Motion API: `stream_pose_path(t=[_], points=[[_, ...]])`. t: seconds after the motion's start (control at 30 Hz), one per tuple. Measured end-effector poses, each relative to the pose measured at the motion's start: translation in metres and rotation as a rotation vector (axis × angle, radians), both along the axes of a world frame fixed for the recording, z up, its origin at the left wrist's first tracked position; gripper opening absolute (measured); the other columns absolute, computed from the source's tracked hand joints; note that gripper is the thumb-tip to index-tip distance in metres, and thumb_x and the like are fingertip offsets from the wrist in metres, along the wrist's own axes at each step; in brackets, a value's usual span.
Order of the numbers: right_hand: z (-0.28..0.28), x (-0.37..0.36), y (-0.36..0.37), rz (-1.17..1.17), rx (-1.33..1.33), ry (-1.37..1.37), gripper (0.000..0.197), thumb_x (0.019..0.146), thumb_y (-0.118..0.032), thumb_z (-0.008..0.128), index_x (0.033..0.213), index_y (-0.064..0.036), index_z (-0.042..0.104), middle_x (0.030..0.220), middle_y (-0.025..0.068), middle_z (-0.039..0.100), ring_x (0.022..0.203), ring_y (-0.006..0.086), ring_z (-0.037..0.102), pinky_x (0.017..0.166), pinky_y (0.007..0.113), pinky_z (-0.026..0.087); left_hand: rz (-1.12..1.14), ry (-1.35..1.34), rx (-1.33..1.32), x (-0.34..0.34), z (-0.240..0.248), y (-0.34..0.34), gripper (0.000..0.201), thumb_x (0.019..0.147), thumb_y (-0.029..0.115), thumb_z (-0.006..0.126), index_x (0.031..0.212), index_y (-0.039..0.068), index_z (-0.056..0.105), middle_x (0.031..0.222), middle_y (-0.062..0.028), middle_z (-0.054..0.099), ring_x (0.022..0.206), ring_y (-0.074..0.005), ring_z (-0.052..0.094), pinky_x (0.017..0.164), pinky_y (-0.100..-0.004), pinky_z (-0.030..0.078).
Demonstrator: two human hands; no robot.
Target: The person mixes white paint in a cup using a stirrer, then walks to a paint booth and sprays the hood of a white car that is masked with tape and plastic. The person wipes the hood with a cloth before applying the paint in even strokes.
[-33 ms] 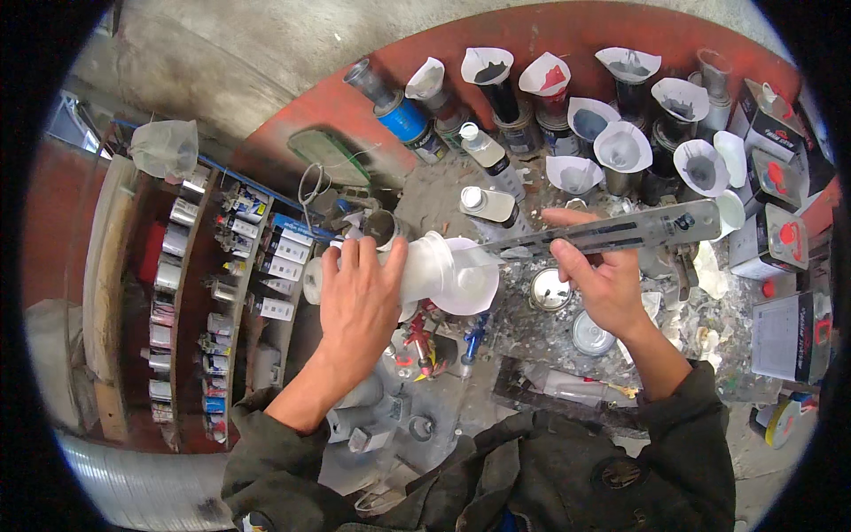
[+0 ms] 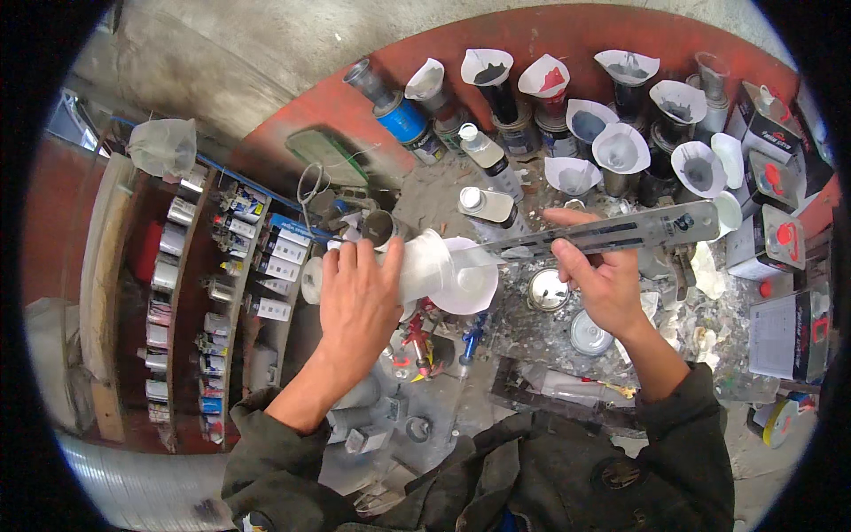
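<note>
My left hand (image 2: 359, 297) is wrapped round a translucent white mixing cup (image 2: 427, 264), tipped on its side with its mouth to the right. A white paper strainer cone (image 2: 470, 291) lies just under the cup's mouth. What holds the cone up is hidden. In my right hand (image 2: 607, 288) is a long, flat, translucent mixing stick (image 2: 656, 229) with dark markings. Its narrow left end reaches the cup's mouth, and a pale smear shows there. The thumb presses along the stick's near side.
Several paint-stained paper cones (image 2: 622, 149) stand in cups along the back. Two white-capped bottles (image 2: 487, 208) are behind the stick. Metal tins with red caps (image 2: 771, 235) line the right. Spray guns (image 2: 421, 341) hang near my left forearm. A shelf of cans (image 2: 182, 211) is at left.
</note>
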State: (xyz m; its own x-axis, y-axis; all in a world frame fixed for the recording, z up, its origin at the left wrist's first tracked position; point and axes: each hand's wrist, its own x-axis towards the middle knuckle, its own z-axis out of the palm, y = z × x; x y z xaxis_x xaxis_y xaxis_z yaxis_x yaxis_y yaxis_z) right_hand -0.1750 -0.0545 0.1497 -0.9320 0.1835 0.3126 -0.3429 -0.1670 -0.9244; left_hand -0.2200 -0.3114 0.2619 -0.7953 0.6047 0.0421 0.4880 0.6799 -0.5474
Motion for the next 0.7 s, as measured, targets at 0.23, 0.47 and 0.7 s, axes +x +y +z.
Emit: stream_pose_path(t=[0.23,0.47,0.7], points=[[-0.029,0.012,-0.014,-0.208,-0.208,-0.253,0.036,0.098,-0.016,0.060,0.131,-0.0027,0.059,0.068,-0.0015,0.057,0.054,0.0037,0.049,0.047,0.019,0.037,0.465,-0.507,0.583,0.008,-0.032,-0.040,0.067,0.069,0.041,0.084,0.115,0.001,0.054,0.103,-0.0220,0.068,0.092,-0.0400,0.068,0.077,-0.0458,0.052],[-0.058,0.031,-0.013,-0.241,-0.710,-0.550,0.041,0.097,-0.017,0.062,0.137,-0.0094,0.052,0.085,0.0001,0.059,0.061,0.0051,0.044,0.050,0.018,0.034,0.535,-1.020,1.877,0.079,-0.134,-0.074,0.064,0.081,0.029,0.080,0.130,-0.001,0.052,0.117,-0.0083,0.065,0.105,-0.0191,0.062,0.093,-0.0359,0.049],[-0.025,0.106,0.086,-0.128,-0.776,-0.415,0.042,0.101,-0.017,0.055,0.142,-0.0125,0.049,0.084,-0.0037,0.055,0.059,0.0033,0.040,0.048,0.018,0.034,0.463,-1.474,1.951,0.162,-0.215,0.030,0.069,0.073,0.010,0.085,0.132,-0.001,0.052,0.122,-0.0083,0.063,0.113,-0.0178,0.058,0.100,-0.0361,0.045]])
